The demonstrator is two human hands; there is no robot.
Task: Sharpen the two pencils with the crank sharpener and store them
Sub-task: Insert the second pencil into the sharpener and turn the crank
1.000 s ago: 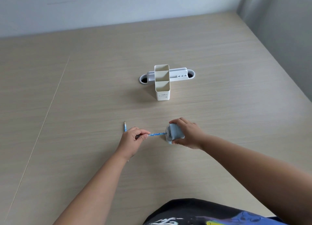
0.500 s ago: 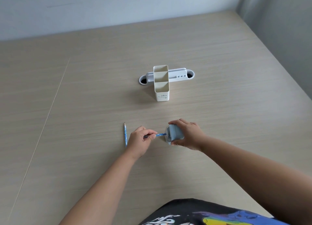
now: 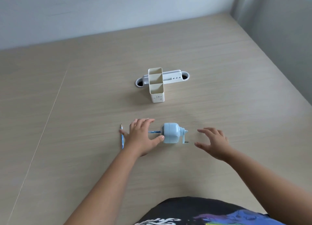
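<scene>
head view | left hand [image 3: 141, 137] grip wide, thumb seemingly touching sharpener [image 3: 170, 132] | right hand [image 3: 213, 143] grip wide, beside crank [image 3: 184, 137]

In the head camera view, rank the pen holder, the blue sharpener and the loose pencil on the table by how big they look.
1. pen holder, largest, though farther from the camera.
2. sharpener.
3. loose pencil, long but by far the thinnest; partly hidden by the left hand.

Soft, even daylight is filling the scene, brighter toward the upper right corner. The cream plastic divided pencil holder [image 3: 156, 86] is casting a faint shadow on the pale wood-grain tabletop [image 3: 84, 106]. Wide-angle distortion is bending the table edges. Both hands are showing slight motion blur.
</scene>
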